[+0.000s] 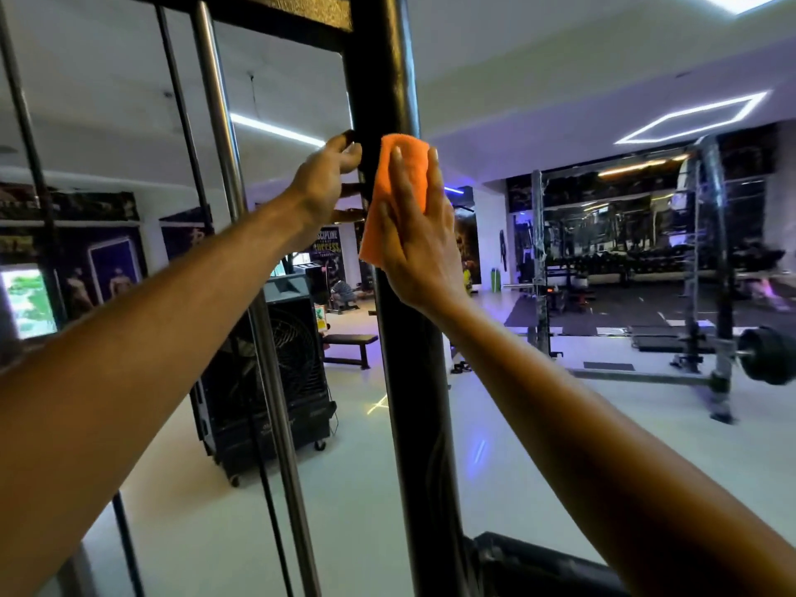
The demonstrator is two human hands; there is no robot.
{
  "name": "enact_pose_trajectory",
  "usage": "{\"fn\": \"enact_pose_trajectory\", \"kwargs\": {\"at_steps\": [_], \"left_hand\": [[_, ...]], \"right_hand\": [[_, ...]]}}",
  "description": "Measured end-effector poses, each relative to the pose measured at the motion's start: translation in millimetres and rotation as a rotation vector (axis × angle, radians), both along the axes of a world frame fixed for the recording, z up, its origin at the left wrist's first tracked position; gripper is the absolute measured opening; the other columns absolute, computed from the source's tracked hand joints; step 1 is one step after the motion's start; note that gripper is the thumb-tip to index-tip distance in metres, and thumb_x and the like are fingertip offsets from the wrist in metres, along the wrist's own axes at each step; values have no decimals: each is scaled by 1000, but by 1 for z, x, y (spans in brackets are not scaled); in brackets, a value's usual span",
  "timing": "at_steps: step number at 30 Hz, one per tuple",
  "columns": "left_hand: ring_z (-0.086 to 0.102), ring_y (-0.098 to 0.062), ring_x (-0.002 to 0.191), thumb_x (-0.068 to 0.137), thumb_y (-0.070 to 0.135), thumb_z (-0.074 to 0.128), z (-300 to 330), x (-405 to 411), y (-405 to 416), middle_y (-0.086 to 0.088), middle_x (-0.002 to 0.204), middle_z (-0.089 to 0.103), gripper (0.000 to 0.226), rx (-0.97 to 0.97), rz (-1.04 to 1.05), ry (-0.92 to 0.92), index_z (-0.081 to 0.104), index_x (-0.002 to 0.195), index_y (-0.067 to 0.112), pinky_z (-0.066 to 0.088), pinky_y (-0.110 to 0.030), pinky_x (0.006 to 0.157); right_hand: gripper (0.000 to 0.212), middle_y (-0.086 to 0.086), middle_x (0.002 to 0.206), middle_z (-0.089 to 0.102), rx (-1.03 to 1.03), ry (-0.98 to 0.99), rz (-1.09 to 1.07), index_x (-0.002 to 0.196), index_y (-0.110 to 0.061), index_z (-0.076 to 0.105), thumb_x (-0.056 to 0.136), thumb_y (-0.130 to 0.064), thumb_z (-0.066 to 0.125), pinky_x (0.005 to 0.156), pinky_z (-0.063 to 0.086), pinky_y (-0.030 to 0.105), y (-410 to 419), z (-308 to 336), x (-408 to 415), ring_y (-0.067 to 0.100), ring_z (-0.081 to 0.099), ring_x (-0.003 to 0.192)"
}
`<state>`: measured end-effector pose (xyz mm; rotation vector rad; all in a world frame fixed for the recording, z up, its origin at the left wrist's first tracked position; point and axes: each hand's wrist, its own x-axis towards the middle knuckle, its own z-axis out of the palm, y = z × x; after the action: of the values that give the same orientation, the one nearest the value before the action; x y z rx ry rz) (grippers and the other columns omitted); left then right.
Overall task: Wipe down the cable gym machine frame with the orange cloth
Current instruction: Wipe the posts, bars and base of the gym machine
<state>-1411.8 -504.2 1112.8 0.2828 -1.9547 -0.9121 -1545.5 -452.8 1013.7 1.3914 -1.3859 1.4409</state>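
Head view: both bare forearms reach up and forward to a black upright post of the cable machine.
Orange cloth (pixel 390 196): bright orange, soft-looking, folded into a rough rectangle; its top edge is rounded and its lower left corner hangs free past the post's left edge.
Cloth position: flat against the front face of the black frame post (pixel 413 381), at about head height, just below the top crossbar.
Right hand (pixel 415 234): fingers straight and slightly spread, palm laid over the cloth and pressing it onto the post; the cloth shows above the fingertips and to the left of the hand.
Left hand (pixel 329 170): just left of the cloth, thumb and fingers curled round a small dark piece at the post's left edge; what that piece is cannot be made out.
Cloth to left hand: close beside each other, a narrow strip of black post between them.
Chrome guide rod (pixel 224 135): runs tilted, left of the post, behind the left forearm.
Black fan unit (pixel 275 381): stands on the pale floor beyond the rods.
Barbell rack (pixel 710 260): at the right, well apart from the post.
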Motion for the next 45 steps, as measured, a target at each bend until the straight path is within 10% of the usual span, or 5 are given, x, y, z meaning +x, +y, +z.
{"fn": "enact_pose_trajectory", "kwargs": {"at_steps": [7,17,23,35,45], "left_hand": [[63,-14,117,116,27,38,-19,3,6,11,127,65,27,-21,-54,-45,58,126,43,56,-37,97],[56,-22,136,117,36,34,-29,2,6,5,146,60,36,-34,-35,-42,51,148,31,47,-54,116],[62,-9,115,114,22,46,-58,-1,3,6,130,65,42,12,-78,-93,44,155,31,55,-35,86],[56,7,115,114,41,46,-73,-8,-5,10,152,57,51,-4,-29,-34,35,164,43,52,-27,85],[59,-15,136,110,36,57,-130,-11,2,12,147,64,42,153,-82,24,55,151,43,46,-58,117]], "right_hand": [[64,-13,179,-23,149,-89,36,172,-46,0,116,-54,30,107,54,56,21,-133,10,26,6,168],[64,-6,181,-5,21,-101,10,172,-44,5,117,-50,36,115,44,68,5,-51,11,33,21,164],[66,-11,182,-10,105,-152,25,171,-48,2,115,-50,37,117,44,62,19,-175,16,25,17,166],[64,3,183,-2,-12,-88,16,174,-25,18,117,-36,45,125,30,43,7,-106,14,26,4,169],[68,3,182,-5,106,-109,46,172,-40,8,116,-39,46,114,48,63,18,-191,6,33,14,166]]}}
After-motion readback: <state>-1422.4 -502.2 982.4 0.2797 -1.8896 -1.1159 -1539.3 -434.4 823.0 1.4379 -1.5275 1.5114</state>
